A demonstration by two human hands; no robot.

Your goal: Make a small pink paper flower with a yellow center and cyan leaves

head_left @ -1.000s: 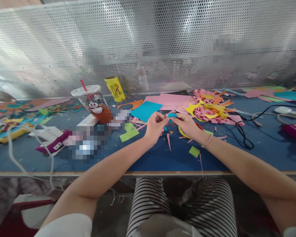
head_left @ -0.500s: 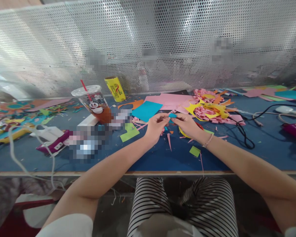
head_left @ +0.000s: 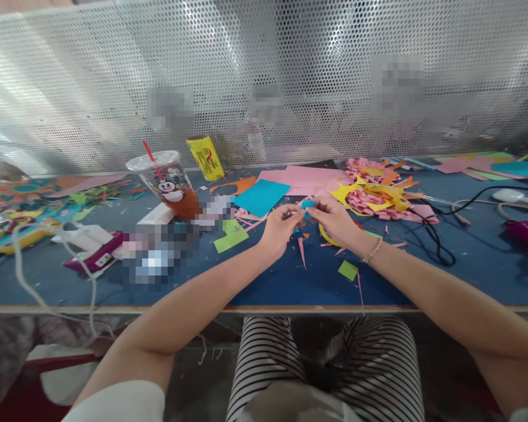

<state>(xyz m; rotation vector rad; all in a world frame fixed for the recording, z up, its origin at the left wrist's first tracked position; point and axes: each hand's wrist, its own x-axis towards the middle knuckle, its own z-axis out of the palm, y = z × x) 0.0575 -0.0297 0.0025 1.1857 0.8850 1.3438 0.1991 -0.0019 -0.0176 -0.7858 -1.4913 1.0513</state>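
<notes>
Between my fingertips is a small piece of blue paper (head_left: 308,204), held above the blue tabletop. My left hand (head_left: 283,228) pinches it from the left, and my right hand (head_left: 333,220) pinches its right side; my fingers cover part of it. Behind my hands lie a larger blue paper sheet (head_left: 263,197) and pink sheets (head_left: 305,179). Under my right hand a round yellow and red thing (head_left: 328,235) shows in part. Pink paper scraps (head_left: 301,253) and a green paper square (head_left: 347,270) lie nearer to me.
A plastic drink cup (head_left: 171,186) with a red straw and a yellow can-shaped container (head_left: 206,158) stand to the left. A purple power strip (head_left: 97,255) with white cables lies at the left. Pink and yellow paper flowers (head_left: 372,193) and black cables (head_left: 440,237) are on the right.
The blue piece has turned slightly between my fingertips, and my fingers have shifted a little on it. Both hands stay in nearly the same place.
</notes>
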